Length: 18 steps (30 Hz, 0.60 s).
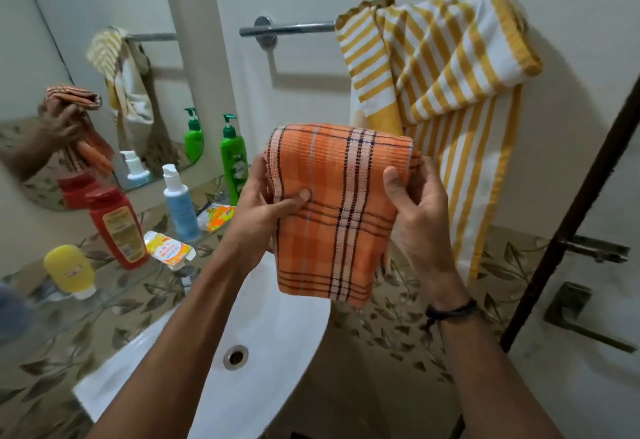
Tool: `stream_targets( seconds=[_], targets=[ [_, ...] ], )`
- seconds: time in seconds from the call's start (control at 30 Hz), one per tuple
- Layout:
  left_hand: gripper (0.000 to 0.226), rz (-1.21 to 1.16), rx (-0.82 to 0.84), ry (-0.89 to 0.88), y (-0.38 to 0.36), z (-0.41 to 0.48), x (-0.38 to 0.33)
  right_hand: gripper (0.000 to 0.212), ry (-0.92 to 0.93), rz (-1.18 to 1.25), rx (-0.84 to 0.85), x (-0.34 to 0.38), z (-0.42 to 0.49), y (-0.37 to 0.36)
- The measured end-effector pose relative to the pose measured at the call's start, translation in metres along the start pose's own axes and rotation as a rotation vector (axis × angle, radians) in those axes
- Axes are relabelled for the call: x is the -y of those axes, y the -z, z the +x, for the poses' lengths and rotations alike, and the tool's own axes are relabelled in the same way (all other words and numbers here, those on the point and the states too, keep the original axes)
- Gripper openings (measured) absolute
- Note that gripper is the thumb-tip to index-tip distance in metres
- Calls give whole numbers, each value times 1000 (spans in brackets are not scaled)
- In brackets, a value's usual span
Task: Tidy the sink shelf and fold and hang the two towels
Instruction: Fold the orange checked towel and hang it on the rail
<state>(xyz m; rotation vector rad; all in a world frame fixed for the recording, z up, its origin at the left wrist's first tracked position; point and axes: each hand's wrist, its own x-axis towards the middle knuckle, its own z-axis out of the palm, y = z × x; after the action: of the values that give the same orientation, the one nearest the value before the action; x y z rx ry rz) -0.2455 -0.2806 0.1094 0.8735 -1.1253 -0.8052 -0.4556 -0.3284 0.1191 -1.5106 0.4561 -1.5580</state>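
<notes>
Orange checked towel (332,216), folded to a compact rectangle, is held upright above the right edge of the sink (277,334).

- Left hand (263,203): thumb pressed on the front face near the towel's left edge, fingers behind, pinching the layers.
- Right hand (419,216): thumb on the front at the right edge, fingers curled round behind, gripping the stacked edges.
- The top fold is rounded. The bottom hem hangs free and sits slightly askew.

Step in hand, as judged: squaring the fold before hanging.

- Align the side edges so that no layer shows past another.
- Keep both pinches firm so the layers do not slip.
- Carry the towel to the bare left end of the towel rail (294,28) and drape it evenly, with equal lengths front and back.

The yellow striped towel (443,67) is bunched over the rail's right end with a corner flipped across. It appears to need refolding.

On the glass shelf (138,279):

- Yellow bottle (69,270) stands on its cap at the near end.
- Red bottle (116,227), blue bottle (180,206) and green pump bottle (233,164) stand further along.
- Two sachets (169,251) lie loose, one by the front edge and one towards the far end. Tidying looks unfinished.
</notes>
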Motion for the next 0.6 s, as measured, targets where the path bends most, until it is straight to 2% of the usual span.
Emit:
stream_targets(
  seconds=[0.13,0.27,0.47,0.6],
  targets=[
    [61,-125,26,-26,22,33,-24,31,65,41,-121,4,33,-38],
    [62,-178,-6,-10,48,73,-44,28,109,52,-85,-5,78,-71],
    [80,-64,52,-113,83,145,-83,51,218,-12,-127,-3,147,-112],
    [77,68,108,-254,90,205,-120,68,419,-145,-162,10,211,-134]
  ],
)
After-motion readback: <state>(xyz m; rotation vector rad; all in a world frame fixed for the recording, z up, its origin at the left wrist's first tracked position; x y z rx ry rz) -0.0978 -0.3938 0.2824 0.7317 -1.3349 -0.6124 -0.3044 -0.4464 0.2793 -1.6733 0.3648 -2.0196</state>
